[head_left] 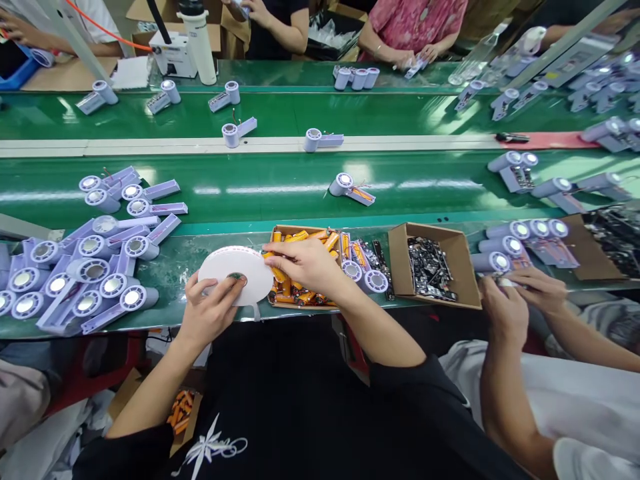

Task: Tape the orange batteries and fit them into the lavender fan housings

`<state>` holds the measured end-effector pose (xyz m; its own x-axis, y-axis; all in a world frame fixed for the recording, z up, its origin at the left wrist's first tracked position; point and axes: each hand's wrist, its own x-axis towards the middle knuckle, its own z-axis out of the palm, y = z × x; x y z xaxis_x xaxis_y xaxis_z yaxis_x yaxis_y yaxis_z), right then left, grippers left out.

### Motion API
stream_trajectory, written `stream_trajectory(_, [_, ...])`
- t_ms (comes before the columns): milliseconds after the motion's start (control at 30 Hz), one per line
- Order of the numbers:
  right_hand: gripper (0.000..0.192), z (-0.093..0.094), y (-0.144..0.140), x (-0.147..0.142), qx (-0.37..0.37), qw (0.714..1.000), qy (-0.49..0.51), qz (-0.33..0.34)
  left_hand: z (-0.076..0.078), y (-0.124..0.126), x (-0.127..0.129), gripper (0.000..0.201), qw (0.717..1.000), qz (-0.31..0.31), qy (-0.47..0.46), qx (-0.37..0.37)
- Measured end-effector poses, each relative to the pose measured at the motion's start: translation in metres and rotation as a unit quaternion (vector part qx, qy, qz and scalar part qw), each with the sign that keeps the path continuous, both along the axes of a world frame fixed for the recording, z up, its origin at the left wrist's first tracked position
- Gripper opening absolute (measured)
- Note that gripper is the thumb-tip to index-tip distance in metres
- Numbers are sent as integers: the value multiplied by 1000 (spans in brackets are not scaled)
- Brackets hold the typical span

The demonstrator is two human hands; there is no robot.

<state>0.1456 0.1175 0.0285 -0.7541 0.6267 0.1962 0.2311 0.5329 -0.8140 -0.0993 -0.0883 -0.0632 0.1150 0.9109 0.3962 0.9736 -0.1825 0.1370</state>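
Observation:
A white roll of tape (pixel 235 270) lies flat on the green bench in front of me. My left hand (pixel 207 313) holds its near edge, thumb close to the hole in the middle. My right hand (pixel 303 263) pinches the roll's right edge with its fingertips. Just behind that hand stands a cardboard box (pixel 280 233) full of orange battery cells. Two lilac fan bodies (pixel 365 277) lie right of the box.
A heap of lilac handheld fan bodies (pixel 85 267) fills the bench to my left. A carton of dark small parts (pixel 433 267) stands to the right. A co-worker's hands (pixel 515 300) work at my right. More fans ride the green conveyor (pixel 280 180); other people sit across it.

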Motion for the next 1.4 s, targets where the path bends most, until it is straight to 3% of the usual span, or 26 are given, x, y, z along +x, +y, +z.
stream_trajectory(100, [45,-6,-5,10,-43,999,-20,26,14,3,-5,65,1000,-19,-2,-7])
stream_trajectory(167, [58,-17,-17,13,-114,993,1,26,21,3,-7,65,999,-22,-15,-34])
stream_trajectory(300, [64,-43,-48,-1,-280,945,146,-82,23,-6,9,55,999,10,-19,-40])
stream_trajectory(367, [63,-45,-48,-6,-314,915,215,-135,18,-19,24,49,1000,13,-8,-14])
stream_trajectory(433, [58,-37,-30,2,-273,894,300,-187,12,-33,35,48,1000,-10,-5,-9])
stream_trajectory(533, [60,-19,8,30,-136,862,397,-284,7,-33,27,61,997,-11,-5,-72])
stream_trajectory(600, [68,-16,21,46,-112,853,404,-310,12,-13,2,66,985,-15,-7,-171])
stream_trajectory(700, [74,-26,14,56,-154,848,411,-299,31,41,-55,50,954,-23,-12,-298])
stream_trajectory(867, [71,-41,-15,69,-183,836,404,-323,64,150,-157,63,944,177,54,-273])
stream_trajectory(933, [70,-43,-20,80,-173,832,399,-344,66,184,-189,54,924,214,87,-306])
stream_trajectory(1000, [68,-47,-24,93,-165,829,395,-359,62,206,-211,44,906,208,107,-354])
stream_trajectory(1100, [67,-56,-31,115,-154,818,387,-398,52,215,-225,39,896,174,127,-389])
stream_trajectory(1233, [70,-66,-31,137,-125,799,384,-446,52,209,-223,41,905,159,162,-360])
stream_trajectory(1300, [67,-64,-20,135,-103,811,368,-444,55,218,-210,40,918,132,183,-325])
stream_trajectory(1400, [59,-52,14,108,-78,856,333,-389,51,254,-171,38,931,23,212,-298])
